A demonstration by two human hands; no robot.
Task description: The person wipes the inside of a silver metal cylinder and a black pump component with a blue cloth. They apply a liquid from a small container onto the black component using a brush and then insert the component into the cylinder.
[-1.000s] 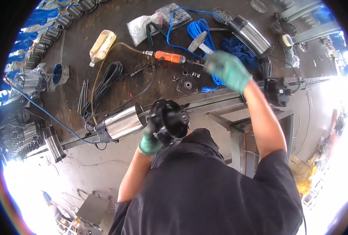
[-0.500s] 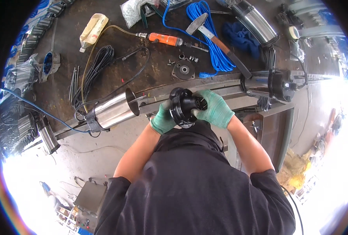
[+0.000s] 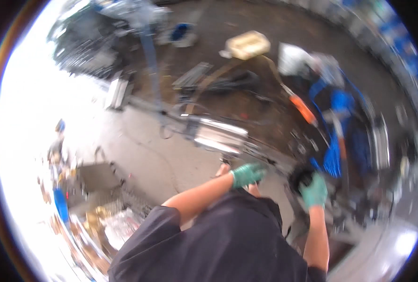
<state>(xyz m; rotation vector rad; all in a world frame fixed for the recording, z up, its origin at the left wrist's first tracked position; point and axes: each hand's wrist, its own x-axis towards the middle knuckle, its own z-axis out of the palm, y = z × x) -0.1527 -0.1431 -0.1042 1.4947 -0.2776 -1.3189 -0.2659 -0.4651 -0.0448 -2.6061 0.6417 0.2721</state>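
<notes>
My right hand (image 3: 315,191), in a green glove, grips a black round flanged housing (image 3: 300,177) at the bench's edge. The whole picture is smeared by motion, so the housing's details do not show. My left hand (image 3: 246,175), also gloved in green, is apart from the housing, its fingers stretched toward the right and nothing visible in them. Just beyond the left hand, a shiny steel cylinder (image 3: 220,135) lies along the near edge of the bench.
On the dark workbench (image 3: 265,110) lie an orange air tool (image 3: 303,109), a hammer (image 3: 339,134), blue coiled cable (image 3: 332,160) and a pale yellow bottle (image 3: 249,44). Another steel cylinder (image 3: 381,143) is at the right. A grey box (image 3: 96,177) stands lower left.
The view has swung round to the left. Both hands were on the black housing; the left has let go and moved away, while the right keeps hold of it.
</notes>
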